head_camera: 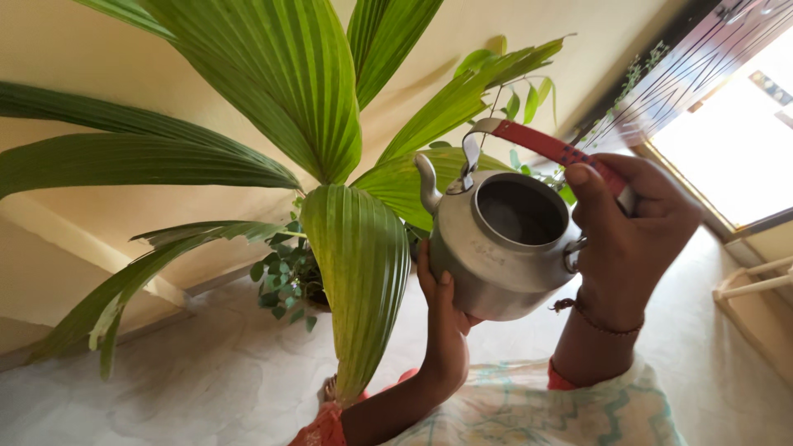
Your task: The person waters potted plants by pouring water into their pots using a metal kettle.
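- My right hand [632, 227] is curled around the red-wrapped handle [549, 147] of the metal kettle [504, 248], fingers pressed together in a closed wrap and the thumb laid along the top of the handle.
- My left hand [444, 322] sits under the kettle's belly, palm and fingers cupped flat against the metal; the fingertips are hidden behind the body, so I can't tell how far they are spread.
- I judge the two grips share the work: the upper hand carries the kettle, the lower one props and steers it.
- The kettle is held up in the air in front of me, lidless, with its spout [427, 183] turned away from me toward the plant.
- Looking into its open mouth I see only dark, dull metal; whether any water lies at the bottom I cannot tell.
- Just beyond the spout stand the broad, ribbed leaves of a palm plant [330, 124], one long leaf [363, 281] hanging down beside my left wrist.
- Low among the stems is a small-leaved plant [285, 277]; its pot is mostly hidden.
- Below lies a pale marbled floor [165, 388], and a bright doorway [735, 140] is off to the right.
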